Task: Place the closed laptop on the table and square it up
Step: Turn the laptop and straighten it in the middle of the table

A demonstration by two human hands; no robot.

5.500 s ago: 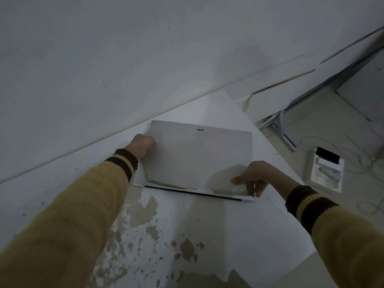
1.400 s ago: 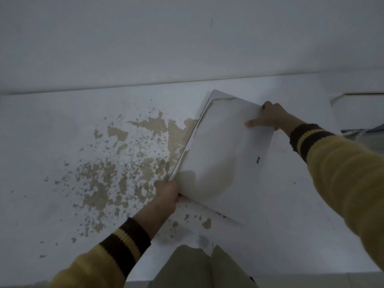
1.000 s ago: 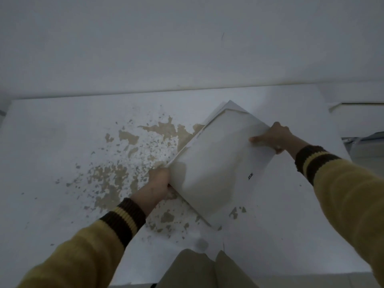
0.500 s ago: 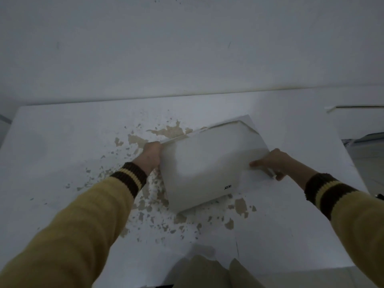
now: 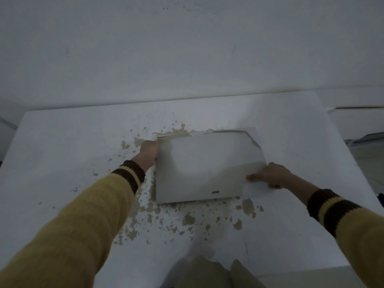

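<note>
The closed, flat silver laptop is gripped at both short sides, likely so it can be turned and set down evenly; the left hand is curled around the far left corner, its fingers hidden, so their state cannot be told; the right hand pinches the near right edge, thumb on the lid; between them the laptop lies on or just above the white counter, whose paint has flaked into tan patches; a plain pale wall stands behind.
</note>
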